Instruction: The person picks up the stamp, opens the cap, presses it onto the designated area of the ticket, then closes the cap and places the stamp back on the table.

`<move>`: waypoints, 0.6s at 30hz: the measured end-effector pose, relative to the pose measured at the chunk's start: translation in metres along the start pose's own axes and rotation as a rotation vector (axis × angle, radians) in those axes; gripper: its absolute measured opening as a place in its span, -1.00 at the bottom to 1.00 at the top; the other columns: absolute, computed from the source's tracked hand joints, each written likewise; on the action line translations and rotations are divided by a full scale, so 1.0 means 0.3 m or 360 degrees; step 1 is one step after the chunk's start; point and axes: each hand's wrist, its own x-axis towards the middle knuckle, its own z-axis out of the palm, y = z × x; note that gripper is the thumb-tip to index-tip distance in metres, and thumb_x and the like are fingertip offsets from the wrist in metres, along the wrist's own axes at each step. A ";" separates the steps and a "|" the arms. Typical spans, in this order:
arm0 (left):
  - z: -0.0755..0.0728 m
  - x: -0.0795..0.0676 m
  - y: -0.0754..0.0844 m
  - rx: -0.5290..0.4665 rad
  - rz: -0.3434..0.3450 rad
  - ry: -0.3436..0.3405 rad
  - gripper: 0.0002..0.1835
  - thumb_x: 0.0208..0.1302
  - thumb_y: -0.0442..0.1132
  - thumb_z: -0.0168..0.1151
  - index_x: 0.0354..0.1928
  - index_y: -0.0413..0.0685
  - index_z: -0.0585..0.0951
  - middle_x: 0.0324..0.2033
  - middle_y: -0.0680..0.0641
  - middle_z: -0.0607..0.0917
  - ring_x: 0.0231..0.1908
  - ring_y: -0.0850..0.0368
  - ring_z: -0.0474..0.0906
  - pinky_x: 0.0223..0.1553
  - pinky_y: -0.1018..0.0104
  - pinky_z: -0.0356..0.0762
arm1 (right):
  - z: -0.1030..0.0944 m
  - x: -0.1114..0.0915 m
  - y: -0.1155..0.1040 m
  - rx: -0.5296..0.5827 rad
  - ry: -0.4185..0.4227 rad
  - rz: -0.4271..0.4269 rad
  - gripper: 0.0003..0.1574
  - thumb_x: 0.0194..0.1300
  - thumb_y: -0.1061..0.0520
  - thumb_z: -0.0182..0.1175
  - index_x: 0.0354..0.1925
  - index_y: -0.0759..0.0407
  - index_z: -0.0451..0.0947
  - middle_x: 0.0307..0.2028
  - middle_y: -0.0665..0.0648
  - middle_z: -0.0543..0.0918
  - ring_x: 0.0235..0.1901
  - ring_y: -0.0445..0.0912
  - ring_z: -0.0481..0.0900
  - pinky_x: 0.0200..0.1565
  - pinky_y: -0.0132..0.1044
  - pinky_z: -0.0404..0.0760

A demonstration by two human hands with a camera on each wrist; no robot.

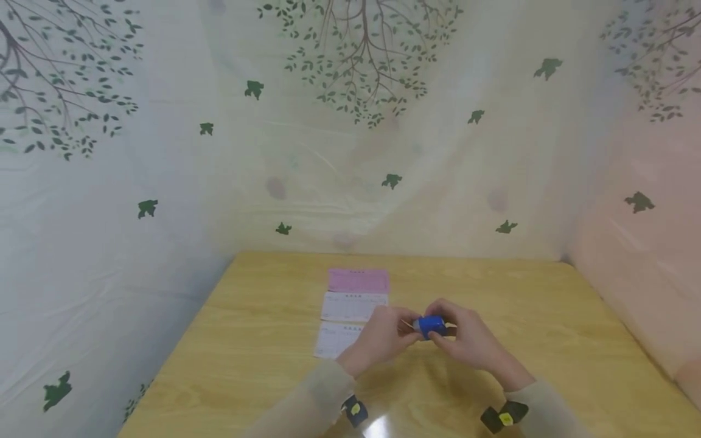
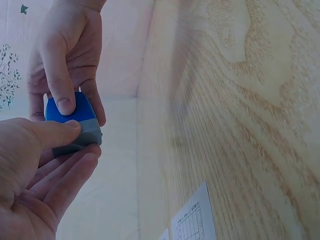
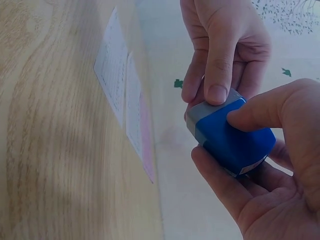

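Observation:
Both hands hold a small blue stamp [image 3: 235,135] up over the table, one at each end. My left hand [image 1: 384,334] pinches the stamp's grey cap [image 2: 85,134] between thumb and fingers. On the blue body, my right hand [image 1: 468,336] has its thumb on one face and its fingers curled round the opposite side. Cap and body sit together in the wrist views. The stamp's far side is hidden by the fingers.
Left of the hands, two white printed slips [image 1: 350,306] [image 1: 334,340] and a pink slip [image 1: 358,281] lie in a column on the wooden table [image 1: 263,377]. The left hand partly covers the nearest slip. A leaf-patterned curtain [image 1: 328,152] rises behind the table.

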 end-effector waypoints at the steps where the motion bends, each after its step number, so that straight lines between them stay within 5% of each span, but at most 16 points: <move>1: -0.001 -0.001 -0.002 -0.0002 0.0010 0.0002 -0.79 0.37 -0.32 0.46 0.00 -0.14 0.79 -0.07 -0.12 0.88 -0.23 0.32 0.84 -0.23 0.71 0.66 | 0.001 0.001 -0.001 -0.0002 0.0002 -0.0001 -0.65 0.30 0.38 0.40 -0.03 0.10 0.58 -0.07 0.14 0.76 -0.04 -0.01 0.76 -0.11 -0.25 0.86; 12: -0.005 -0.010 -0.009 -0.0051 -0.0026 0.0010 -0.79 0.32 -0.35 0.49 -0.03 -0.19 0.78 -0.13 -0.12 0.88 -0.28 0.40 0.80 -0.25 0.71 0.65 | 0.006 -0.006 -0.021 -0.0027 0.0016 -0.0017 -0.66 0.30 0.35 0.43 -0.05 0.07 0.58 -0.09 0.09 0.78 -0.11 -0.18 0.73 -0.14 -0.33 0.84; 18: -0.017 -0.024 -0.013 0.0012 -0.0045 -0.0003 -0.63 0.30 -0.36 0.48 0.14 -0.23 0.73 -0.05 -0.16 0.87 -0.23 0.29 0.83 -0.22 0.70 0.67 | -0.001 0.002 -0.027 -0.0221 0.0083 -0.0029 -0.63 0.23 0.34 0.47 -0.07 0.03 0.62 -0.11 0.04 0.80 -0.16 -0.12 0.77 -0.20 -0.42 0.79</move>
